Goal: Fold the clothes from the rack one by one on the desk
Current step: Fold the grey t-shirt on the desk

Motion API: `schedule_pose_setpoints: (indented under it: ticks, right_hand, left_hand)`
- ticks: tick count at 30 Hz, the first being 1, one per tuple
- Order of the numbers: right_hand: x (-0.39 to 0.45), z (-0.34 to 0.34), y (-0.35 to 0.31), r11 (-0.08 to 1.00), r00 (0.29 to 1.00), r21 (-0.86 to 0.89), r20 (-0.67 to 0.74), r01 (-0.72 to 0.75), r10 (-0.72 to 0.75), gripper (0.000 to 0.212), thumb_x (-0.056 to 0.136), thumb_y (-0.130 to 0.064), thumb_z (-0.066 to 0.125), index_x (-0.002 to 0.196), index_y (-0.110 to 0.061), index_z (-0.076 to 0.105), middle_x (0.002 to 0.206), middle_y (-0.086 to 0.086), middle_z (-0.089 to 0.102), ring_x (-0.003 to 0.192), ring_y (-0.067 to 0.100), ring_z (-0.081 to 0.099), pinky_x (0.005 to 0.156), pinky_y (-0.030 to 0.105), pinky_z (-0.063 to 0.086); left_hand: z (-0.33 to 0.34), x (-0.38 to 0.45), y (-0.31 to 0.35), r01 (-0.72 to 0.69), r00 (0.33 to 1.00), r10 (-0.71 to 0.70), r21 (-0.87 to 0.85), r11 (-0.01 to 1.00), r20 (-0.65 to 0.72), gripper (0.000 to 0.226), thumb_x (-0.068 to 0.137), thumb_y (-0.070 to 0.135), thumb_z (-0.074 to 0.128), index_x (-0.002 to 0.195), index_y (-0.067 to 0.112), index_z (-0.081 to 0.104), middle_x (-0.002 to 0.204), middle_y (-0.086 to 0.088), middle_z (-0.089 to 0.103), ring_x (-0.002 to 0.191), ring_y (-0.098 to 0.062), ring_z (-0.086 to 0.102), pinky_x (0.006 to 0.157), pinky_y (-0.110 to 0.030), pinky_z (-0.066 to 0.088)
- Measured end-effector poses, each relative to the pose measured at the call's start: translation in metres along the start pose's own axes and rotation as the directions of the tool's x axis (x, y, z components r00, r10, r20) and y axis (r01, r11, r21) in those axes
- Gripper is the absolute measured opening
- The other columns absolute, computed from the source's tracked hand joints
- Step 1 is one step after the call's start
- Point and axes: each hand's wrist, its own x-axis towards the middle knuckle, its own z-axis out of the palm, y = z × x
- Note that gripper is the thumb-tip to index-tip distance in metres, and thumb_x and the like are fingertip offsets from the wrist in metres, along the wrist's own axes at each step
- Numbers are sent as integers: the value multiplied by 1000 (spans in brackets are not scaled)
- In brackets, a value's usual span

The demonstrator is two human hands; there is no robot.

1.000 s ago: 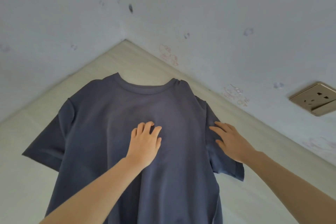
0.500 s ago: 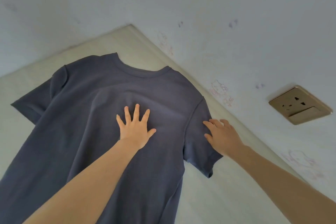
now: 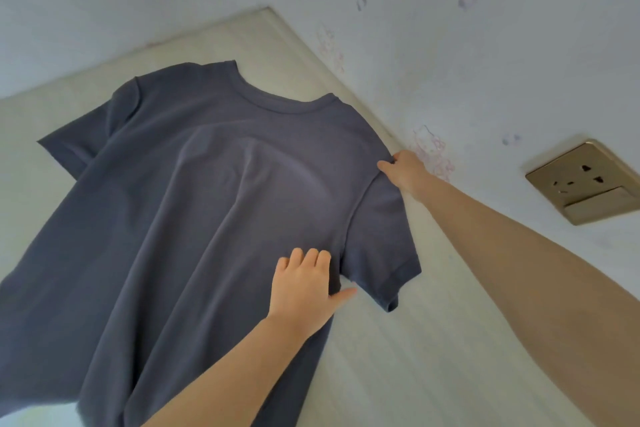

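Note:
A dark blue-grey T-shirt (image 3: 214,204) lies spread flat on the pale desk (image 3: 398,364), collar toward the far corner. My right hand (image 3: 405,172) pinches the shirt's right shoulder at the sleeve seam, close to the wall; its fingertips are hidden by the fabric. My left hand (image 3: 304,288) sits at the underarm of the same sleeve, fingers curled into the cloth and thumb stretched out along the shirt's side edge. The right sleeve lies flat between my two hands. The hem runs out of view at the bottom.
The desk fits into a corner between two light walls with faint marks. A brass wall socket (image 3: 585,180) sits on the right wall, above my right forearm. Bare desk shows to the right of the shirt and beyond the collar.
My left hand slid from the chest, where it lay flat, to the right underarm and curled its fingers. My right hand moved up from the sleeve to the shoulder seam. The view swung left.

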Motion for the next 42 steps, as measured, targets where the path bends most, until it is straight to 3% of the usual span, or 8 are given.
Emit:
schedule_pose_setpoints:
  ticks: [5,10,15,27,32,36,39,42]
  right_hand:
    - [6,3,1,995,998,84,-10,-60,61,35,92,-20,58,117,5,56,115,21,61,104,37,60,91,45,51]
    - [-2,-8,-8,984,992,171,-114,-42,62,18,92,-23,55,100,-7,54,94,9,53,88,24,50,74,31,40]
    - [-11,-14,-41,967,978,237,-203,99,-50,30,90,-26,56,67,-17,38,68,0,40,68,19,43,56,28,31]
    - [26,61,-153,975,955,36,-209,221,-209,22,95,-31,54,92,-11,45,87,6,50,86,22,47,70,28,34]
    - [40,94,-159,980,978,-97,-91,176,-185,25,95,-22,51,74,-10,50,66,5,49,82,27,56,70,33,41]
    - [14,101,-162,896,963,-382,-56,225,-265,35,94,-17,50,122,2,43,111,17,55,107,35,53,76,36,40]
    - [-27,108,-162,684,867,-623,-19,379,-498,42,93,-12,47,132,-1,40,131,21,45,118,42,42,91,47,42]
    - [-73,128,-153,470,672,-549,249,691,-697,35,94,-11,48,129,-10,50,130,13,48,118,35,43,96,46,42]
  left_hand:
    - [-4,-5,-1,48,998,-47,-8,999,32,44,90,39,50,130,22,40,112,7,56,102,-18,50,89,-30,37]
    - [-23,-14,-18,127,991,-112,-238,963,76,13,91,25,49,103,20,45,76,4,59,70,-20,53,65,-28,40]
    - [-42,-20,-57,280,960,-242,-553,784,143,9,93,27,56,86,21,58,68,-2,63,64,-14,57,65,-33,51]
    - [-57,-14,-162,498,824,-460,-809,311,331,25,94,23,62,73,10,60,60,-1,52,59,-15,52,56,-29,53]
    - [-43,-19,-174,551,780,-546,-749,368,305,17,89,26,67,83,10,62,66,-5,63,58,-19,61,60,-34,59]
    - [-39,-33,-165,562,813,-524,-580,589,256,26,80,37,72,91,21,54,72,2,68,69,-16,66,72,-38,57]
    - [-41,-47,-151,586,805,-538,-476,656,251,35,79,40,70,101,24,47,83,4,63,77,-18,63,72,-38,56]
    - [-42,-65,-131,585,810,-541,-389,712,228,37,81,35,65,105,22,40,87,2,58,78,-23,60,68,-36,53]
